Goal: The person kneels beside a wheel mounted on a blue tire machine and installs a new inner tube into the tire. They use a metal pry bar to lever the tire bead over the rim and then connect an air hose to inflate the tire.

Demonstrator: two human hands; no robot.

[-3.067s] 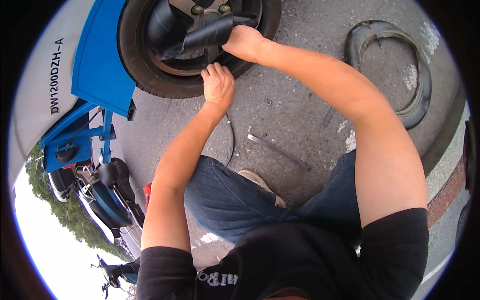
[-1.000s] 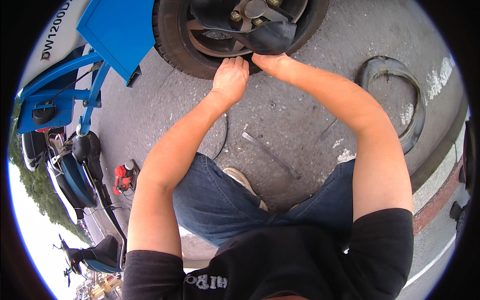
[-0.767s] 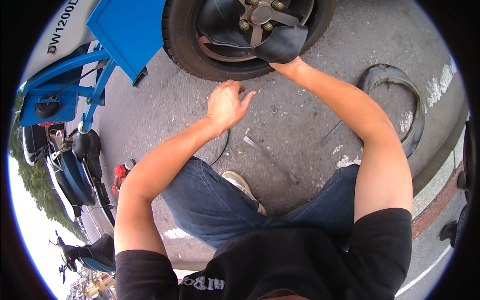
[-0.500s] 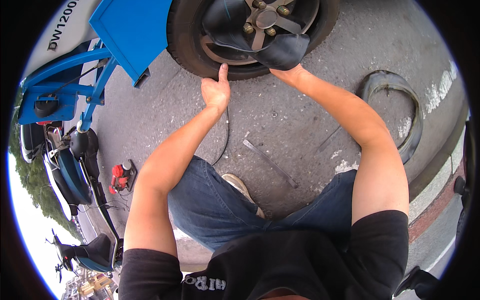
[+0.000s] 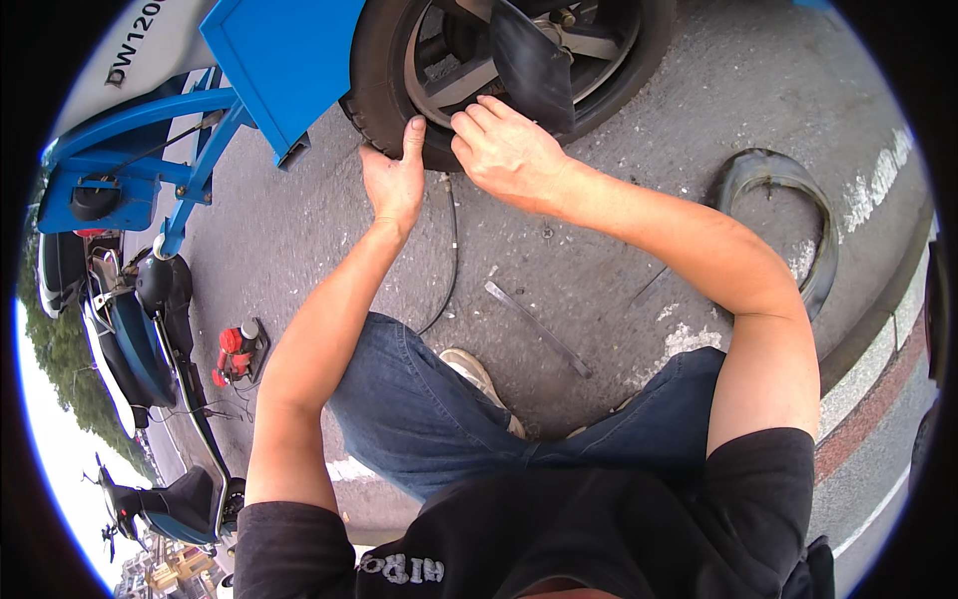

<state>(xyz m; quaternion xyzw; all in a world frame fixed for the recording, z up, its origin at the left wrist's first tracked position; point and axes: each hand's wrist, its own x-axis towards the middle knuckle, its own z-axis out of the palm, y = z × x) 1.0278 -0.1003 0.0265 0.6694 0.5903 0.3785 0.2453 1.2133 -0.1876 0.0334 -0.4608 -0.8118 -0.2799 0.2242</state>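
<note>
Closest is the person's black shirt [image 5: 599,519], then blue jeans [image 5: 419,409] with the knees bent and 1 pale shoe [image 5: 474,377] by the left leg. On the gray ground [image 5: 619,240] past the shoe lies a flat metal bar [image 5: 539,329], tilted, and a thin black hose [image 5: 455,260] bends from near the wheel down to the left knee. The left hand [image 5: 393,182] has its thumb spread up and away from its fingers, and the thumb rests on the side of the big black tire [image 5: 377,75]. The right hand [image 5: 507,155] is just beside it, with its fingers curled at the low edge of the wheel rim [image 5: 454,85]; I can't tell if they pinch anything, as the hand's back hides it. A floppy black rubber tube [image 5: 534,65] hangs over the wheel, just past the right hand. Off to the right, a worn rubber ring [image 5: 827,235] lies on the ground, well apart from both hands. On the left is a small red pump [image 5: 235,354]. Farther out are a blue metal panel [image 5: 279,70] near the tire, 2 scooters [image 5: 140,344] and green trees [image 5: 70,369].
</note>
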